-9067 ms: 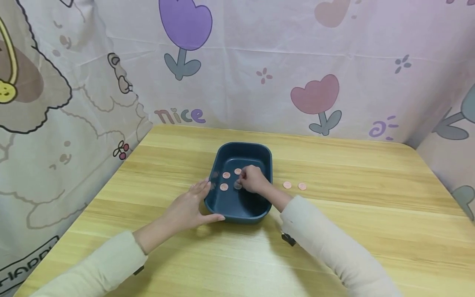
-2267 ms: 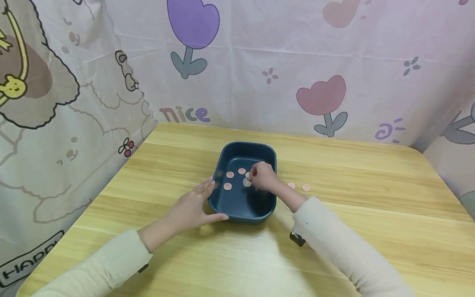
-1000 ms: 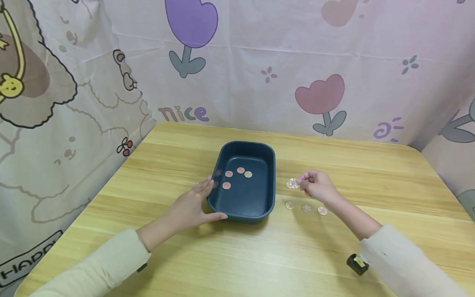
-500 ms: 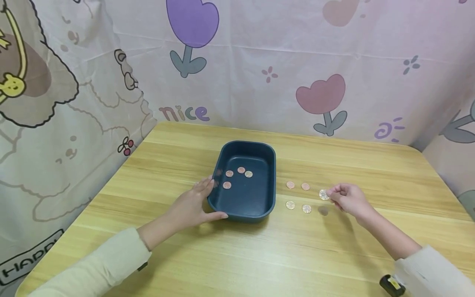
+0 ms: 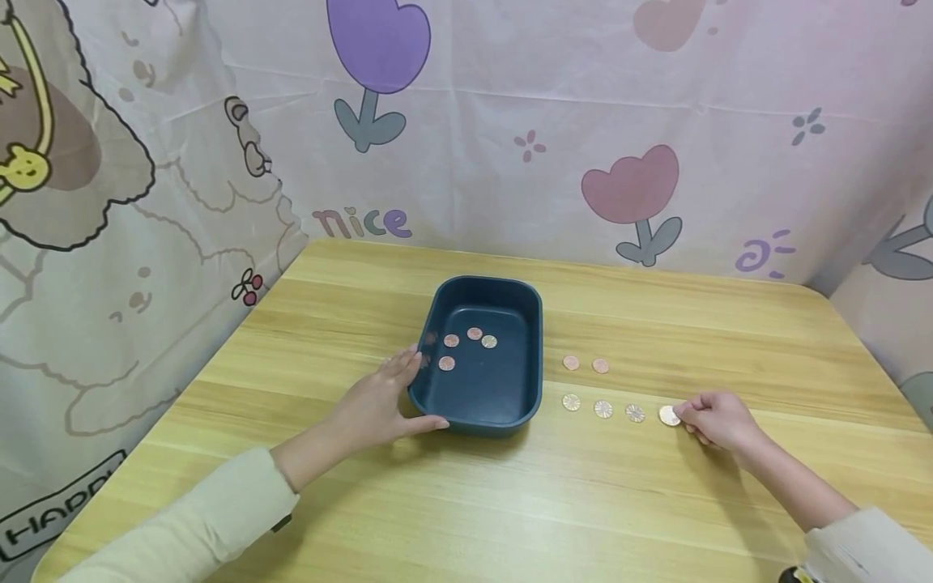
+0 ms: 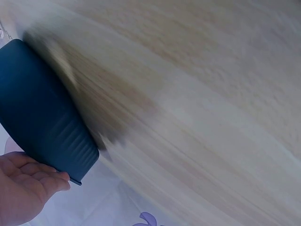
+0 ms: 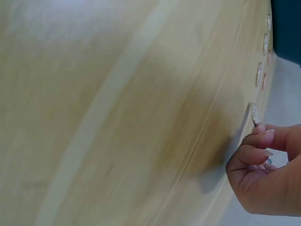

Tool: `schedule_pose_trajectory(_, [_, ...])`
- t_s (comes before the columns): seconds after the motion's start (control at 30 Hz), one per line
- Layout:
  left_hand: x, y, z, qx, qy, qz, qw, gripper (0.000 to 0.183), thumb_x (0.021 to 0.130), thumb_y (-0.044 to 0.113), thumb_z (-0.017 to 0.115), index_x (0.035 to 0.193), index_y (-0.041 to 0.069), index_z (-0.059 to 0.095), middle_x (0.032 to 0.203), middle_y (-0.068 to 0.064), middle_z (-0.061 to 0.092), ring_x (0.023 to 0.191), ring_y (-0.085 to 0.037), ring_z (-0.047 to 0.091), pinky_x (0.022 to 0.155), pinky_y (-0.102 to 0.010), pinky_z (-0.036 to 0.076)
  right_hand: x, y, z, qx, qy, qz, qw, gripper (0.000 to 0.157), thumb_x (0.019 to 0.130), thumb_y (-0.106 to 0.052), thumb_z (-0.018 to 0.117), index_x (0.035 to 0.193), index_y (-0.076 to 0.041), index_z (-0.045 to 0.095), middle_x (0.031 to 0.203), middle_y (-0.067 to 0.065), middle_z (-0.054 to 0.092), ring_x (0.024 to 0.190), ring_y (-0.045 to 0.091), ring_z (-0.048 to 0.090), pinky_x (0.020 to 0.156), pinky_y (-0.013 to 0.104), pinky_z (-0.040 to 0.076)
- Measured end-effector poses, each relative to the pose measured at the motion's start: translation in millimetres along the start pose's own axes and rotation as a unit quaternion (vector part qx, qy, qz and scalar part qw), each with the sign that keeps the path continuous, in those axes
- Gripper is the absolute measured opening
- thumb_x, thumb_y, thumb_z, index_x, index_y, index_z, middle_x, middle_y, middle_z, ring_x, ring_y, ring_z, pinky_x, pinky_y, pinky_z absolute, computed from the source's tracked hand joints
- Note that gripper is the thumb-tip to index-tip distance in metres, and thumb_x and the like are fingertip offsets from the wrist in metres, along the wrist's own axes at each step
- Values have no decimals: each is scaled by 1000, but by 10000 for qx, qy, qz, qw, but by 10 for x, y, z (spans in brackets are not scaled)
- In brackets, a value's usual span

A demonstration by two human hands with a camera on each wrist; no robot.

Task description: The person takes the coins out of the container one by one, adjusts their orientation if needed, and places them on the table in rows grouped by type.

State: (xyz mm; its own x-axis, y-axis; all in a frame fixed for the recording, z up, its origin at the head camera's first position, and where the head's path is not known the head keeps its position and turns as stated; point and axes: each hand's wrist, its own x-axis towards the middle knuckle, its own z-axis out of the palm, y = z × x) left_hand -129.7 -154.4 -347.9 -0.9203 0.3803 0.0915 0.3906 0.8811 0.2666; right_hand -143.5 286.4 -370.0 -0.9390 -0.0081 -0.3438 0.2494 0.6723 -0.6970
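Observation:
In the head view, my left hand (image 5: 368,413) rests against the left side and near corner of a dark blue rectangular box (image 5: 474,405), fingers extended and thumb at the front rim. The left wrist view shows its fingertips touching the box wall (image 6: 42,113). My right hand (image 5: 717,421) pinches a pale gold coin (image 5: 669,415) between thumb and fingers, low over the table at the right end of a row. In the right wrist view this coin (image 7: 254,114) is tilted, one edge near the wood. Inside the box lie copper coins (image 5: 447,363) and one gold coin (image 5: 489,342).
Three gold coins (image 5: 602,409) lie in a row right of the box. Behind them are two copper coins (image 5: 571,363). The wooden table (image 5: 466,510) meets a printed cloth (image 5: 474,186) at its back edge.
My right hand has carried a gold coin out of the box, past the copper coins, to the right end of the gold row. My left hand has stayed at the box.

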Motion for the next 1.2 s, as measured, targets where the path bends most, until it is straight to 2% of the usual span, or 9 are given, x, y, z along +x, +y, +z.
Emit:
schedule_pose_trajectory(0.2, [0,-14,9,24,-60,-61,10000,99,72,64,65,139,-4,37,148,-21,31,130,-45,37,99,-55,40,1,45,-21,-91,-83,116,9999,17,91,-13,50,84,1,57,61,-4,50,49,6,41,42,17,33])
schedule_pose_trajectory(0.47, [-3,-17,21,7,-84,-100,9999,99,72,64,64,139,-4,38,148,-21,31,131,-45,37,100,-55,40,28,40,-11,-210,2,210,9996,13,91,-9,50,85,2,54,62,-2,51,50,8,41,41,18,33])
schedule_pose_trajectory(0.6, [-5,-17,20,2,-60,-99,9999,99,72,64,65,138,-5,38,148,-21,31,130,-44,37,100,-54,40,23,-7,-39,-410,158,-7,9990,16,92,-9,50,88,6,54,67,1,54,53,9,44,44,19,37])
schedule_pose_trajectory(0.73, [-4,-8,10,-18,-52,-105,9999,99,72,63,66,138,-4,38,148,-21,31,130,-45,37,100,-55,40,20,-134,-56,-607,490,-466,9959,22,94,-12,50,93,10,53,70,3,56,54,8,45,46,20,40])
schedule_pose_trajectory(0.9, [0,-1,1,-30,-37,-76,10000,99,72,63,66,138,-5,39,148,-21,32,130,-45,37,100,-54,40,43,-369,-25,-361,877,-781,9924,24,94,-17,51,96,7,54,70,1,56,54,7,46,46,21,41])
schedule_pose_trajectory(1.2, [9,-4,4,23,6,-6,10000,99,71,64,66,137,-5,40,147,-21,33,130,-44,38,99,-53,41,114,-897,127,236,1010,-1249,9867,18,92,-11,54,95,7,54,68,1,55,54,3,46,47,18,43])
